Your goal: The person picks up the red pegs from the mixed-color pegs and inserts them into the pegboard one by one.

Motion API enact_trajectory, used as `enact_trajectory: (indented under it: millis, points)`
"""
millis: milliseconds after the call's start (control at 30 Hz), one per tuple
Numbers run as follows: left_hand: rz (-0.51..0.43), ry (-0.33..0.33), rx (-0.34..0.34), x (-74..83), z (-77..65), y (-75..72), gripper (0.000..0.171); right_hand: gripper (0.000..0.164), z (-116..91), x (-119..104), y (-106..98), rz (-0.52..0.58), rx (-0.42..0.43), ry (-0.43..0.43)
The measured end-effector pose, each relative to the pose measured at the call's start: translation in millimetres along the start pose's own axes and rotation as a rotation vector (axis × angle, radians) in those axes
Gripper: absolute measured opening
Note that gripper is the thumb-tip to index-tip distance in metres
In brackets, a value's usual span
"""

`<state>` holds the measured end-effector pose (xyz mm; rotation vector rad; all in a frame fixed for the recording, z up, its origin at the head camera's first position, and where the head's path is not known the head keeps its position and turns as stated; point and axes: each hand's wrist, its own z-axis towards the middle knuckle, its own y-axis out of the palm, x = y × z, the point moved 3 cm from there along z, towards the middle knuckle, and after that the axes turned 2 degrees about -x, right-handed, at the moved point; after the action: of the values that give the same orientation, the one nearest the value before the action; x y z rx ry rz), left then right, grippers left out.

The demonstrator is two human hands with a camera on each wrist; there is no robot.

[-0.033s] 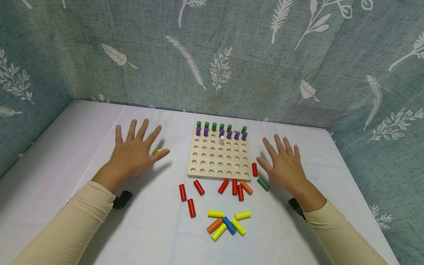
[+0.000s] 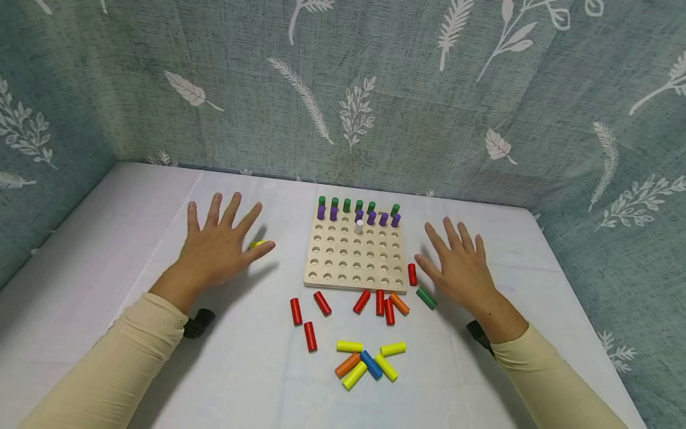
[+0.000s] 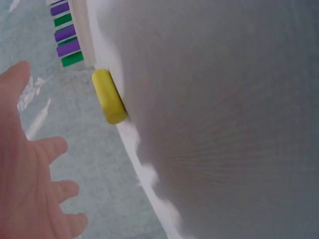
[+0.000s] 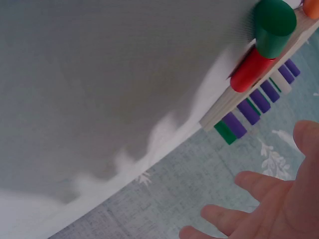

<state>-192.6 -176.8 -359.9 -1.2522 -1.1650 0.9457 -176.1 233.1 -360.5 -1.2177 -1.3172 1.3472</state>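
Fingers spread and holding nothing, my left hand (image 2: 214, 247) hovers over the table left of the wooden pegboard (image 2: 355, 256). A yellow peg (image 3: 109, 97) lies beneath its thumb side, partly covered in the head view. On the board's other side, my right hand (image 2: 461, 271) is also spread above the cloth, empty. Nearest to it lie a red peg (image 2: 412, 274) and a green peg (image 2: 426, 298). Green pegs (image 2: 346, 205) stand along the board's back row, with purple pegs (image 2: 371, 218) in the row before them. One white peg (image 2: 359, 227) stands just in front of the purple ones.
Several red pegs (image 2: 323, 303) and an orange peg (image 2: 399, 304) lie loose before the board. Closer to me is a cluster of yellow pegs (image 2: 349, 346), a blue peg (image 2: 371, 364) and another orange peg (image 2: 347, 365). Leaf-patterned fabric (image 2: 241, 119) hangs behind the white-covered table.
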Motion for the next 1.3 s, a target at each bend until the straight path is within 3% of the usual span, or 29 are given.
enact_trajectory:
  millis: [467, 633, 700, 833, 1000, 1300]
  points:
    - [0.011, 0.003, 0.040, 9.2, 1.5, -5.2, 0.084, 0.071, 1, -9, -5, 0.032, 0.007, -0.009]
    - [-0.050, 0.056, 0.140, 35.7, -0.8, -12.4, 0.063, 0.052, 1, -15, -12, 0.206, 0.095, -0.027]
    - [-0.109, 0.088, 0.150, 49.3, -0.1, -11.6, 0.053, 0.041, 1, -18, -15, 0.302, 0.129, -0.039]
    - [-0.241, 0.108, 0.037, 66.2, 4.7, 0.6, 0.041, 0.028, 1, -20, -13, 0.404, 0.103, -0.040]
    - [-0.321, 0.113, -0.131, 68.4, 7.0, 18.7, 0.042, 0.025, 2, -17, 0, 0.422, -0.035, -0.013]
    - [-0.458, 0.233, -0.243, 60.4, 9.3, 29.8, 0.056, 0.026, 7, -11, 12, 0.413, -0.161, -0.054]
